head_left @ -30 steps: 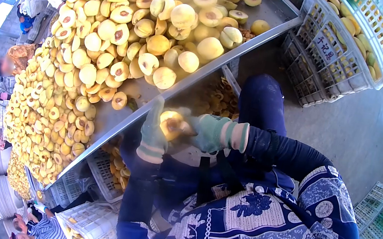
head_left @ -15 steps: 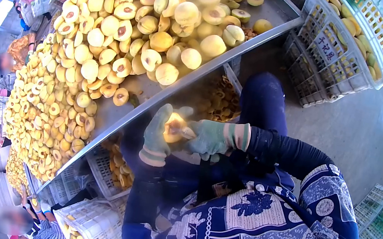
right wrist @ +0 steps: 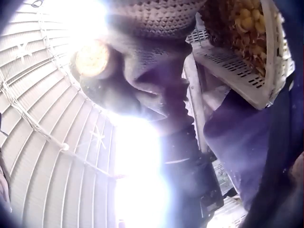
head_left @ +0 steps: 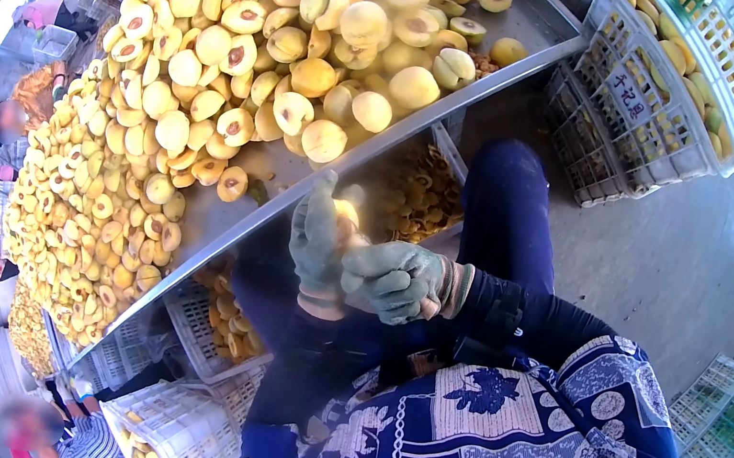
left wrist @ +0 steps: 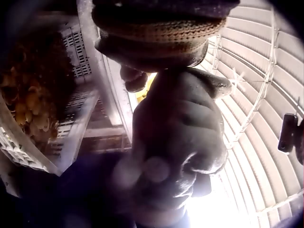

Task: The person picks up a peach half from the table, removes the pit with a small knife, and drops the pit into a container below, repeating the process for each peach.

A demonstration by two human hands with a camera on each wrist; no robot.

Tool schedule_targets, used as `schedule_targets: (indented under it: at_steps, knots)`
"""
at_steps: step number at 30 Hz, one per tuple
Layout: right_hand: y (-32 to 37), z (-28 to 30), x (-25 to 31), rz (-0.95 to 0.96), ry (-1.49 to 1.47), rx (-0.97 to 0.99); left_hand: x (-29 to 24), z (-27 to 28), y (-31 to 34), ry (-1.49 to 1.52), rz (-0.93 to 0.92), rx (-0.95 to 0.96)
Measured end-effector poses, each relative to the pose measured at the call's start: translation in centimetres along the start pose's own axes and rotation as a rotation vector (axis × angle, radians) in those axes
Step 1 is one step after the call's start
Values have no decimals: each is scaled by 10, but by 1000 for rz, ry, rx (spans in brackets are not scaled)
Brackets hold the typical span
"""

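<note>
The left hand (head_left: pixel 316 245), in a grey-green glove, holds a yellow peach piece (head_left: pixel 348 213) at its palm side in the head view, one finger pointing up. The gloved right hand (head_left: pixel 399 281) has its fingers curled against that piece; whatever lies inside its fist is hidden. From the left wrist, the right hand (left wrist: pixel 180 128) appears as a curled fist below the left cuff, with a bit of yellow (left wrist: pixel 148 85) behind it. A pale round surface (right wrist: pixel 92 58) shows at the glove in the right wrist view, washed out by glare.
A metal-edged table (head_left: pixel 234 241) heaped with halved peaches (head_left: pixel 185 68) slopes across the left. Stacked white crates (head_left: pixel 631 128) with fruit stand at upper right, another crate (head_left: pixel 179 426) at lower left. Scraps (head_left: pixel 426 195) lie below the table edge. Other people sit along the far left.
The right hand has turned so its curled fingers face the camera and now cover much of the peach piece. The left hand has moved slightly right, and its finger has risen.
</note>
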State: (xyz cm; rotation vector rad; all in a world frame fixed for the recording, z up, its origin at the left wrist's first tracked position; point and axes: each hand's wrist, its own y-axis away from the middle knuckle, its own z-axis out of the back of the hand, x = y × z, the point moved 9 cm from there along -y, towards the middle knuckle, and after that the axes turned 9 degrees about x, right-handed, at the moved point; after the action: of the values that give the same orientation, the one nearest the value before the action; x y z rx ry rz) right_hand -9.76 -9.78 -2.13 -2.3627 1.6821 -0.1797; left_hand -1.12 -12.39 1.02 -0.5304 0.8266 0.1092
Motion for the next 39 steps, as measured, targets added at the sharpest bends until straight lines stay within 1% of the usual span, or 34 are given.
schedule_targets:
  at_steps: [1, 2, 3, 4, 5, 6, 7, 8, 9, 10, 12, 13, 14, 16, 17, 19, 20, 22, 23, 25, 26, 27, 28, 29, 30, 31, 32, 33, 34, 35, 36, 37, 38, 39]
  knots:
    - [-3, -1, -1, 33, -66, 81, 27, 1, 6, 492, 226, -101]
    - [-6, -6, 1, 66, -132, 162, 51, -10, 16, 984, 449, -204]
    - [-7, -6, 2, 60, -134, 161, 61, 8, 23, 582, 492, -307]
    - [-8, -11, 2, 56, -101, 204, 67, 17, 24, 580, 496, -314]
    - [-7, -17, 4, 49, -67, 247, 41, 51, 15, -9, 241, -316]
    - [-7, -22, 7, 40, -68, 247, 9, 61, 12, -594, -25, -292]
    - [-4, -2, 15, 38, 43, -48, 38, 90, 28, -223, 260, -380]
    - [5, 19, 25, 35, 156, -341, 62, 107, 51, 158, 533, -455]
    - [18, 45, 28, -34, 214, -608, 61, 129, 58, 158, 592, -531]
    - [15, 46, 29, -43, 219, -602, 64, 153, 67, 159, 651, -608]
    - [35, 64, 47, -51, 505, -978, 73, 202, 74, -570, 692, -309]
    - [35, 67, 49, -92, 502, -977, 71, 209, 69, -906, 742, -166]
    - [32, 68, 49, -97, 505, -975, 77, 217, 68, -908, 747, -170]
    - [31, 70, 52, -72, 579, -1066, 105, 212, 55, -721, 658, -85]
    - [27, 72, 50, -66, 596, -1014, 126, 203, 44, -757, 661, 9]
    - [26, 83, 44, -70, 613, -994, 157, 169, 16, -864, 574, 226]
    - [25, 83, 42, -75, 624, -968, 157, 156, -2, -854, 571, 224]
    - [27, 77, 41, -69, 599, -969, 173, 141, -9, -845, 929, 222]
    - [28, 72, 45, -64, 670, -995, 175, 136, -14, -838, 925, 218]
    - [25, 59, 49, -55, 742, -1018, 174, 133, -21, -642, 859, 108]
    - [21, 50, 51, -89, 822, -1022, 172, 132, -19, -641, 856, 104]
    - [17, 42, 55, -121, 903, -1024, 164, 128, -21, -494, 761, 58]
    - [14, 38, 57, -116, 909, -1026, 157, 122, -23, -347, 662, 16]
    - [5, 29, 63, -68, 996, -971, 145, 117, -23, -196, 653, -32]
    - [-6, 12, 68, -23, 1079, -916, 127, 112, -22, -190, 655, -32]
    - [-7, -5, 71, -65, 1159, -975, 98, 107, -25, -125, 551, -40]
    - [-10, -2, 70, -64, 1164, -977, 72, 102, -28, -63, 442, -49]
    - [-16, -9, 79, 50, 1350, -939, 61, 90, -25, 183, 434, -44]
    - [-20, -19, 84, 169, 1531, -893, 63, 82, -15, 87, 163, -67]
    - [-20, -22, 86, 159, 1654, -904, 54, 72, -15, 295, 201, -62]
    - [-18, -21, 85, 163, 1656, -909, 43, 58, -15, 504, 236, -54]
    - [-16, -23, 84, 171, 1714, -909, 48, 47, -7, 588, 353, -49]
    - [-14, -25, 82, 177, 1771, -908, 43, 41, -7, 593, 352, -46]
    - [-9, -23, 81, 179, 1771, -915, 39, 32, -6, 792, 356, -58]
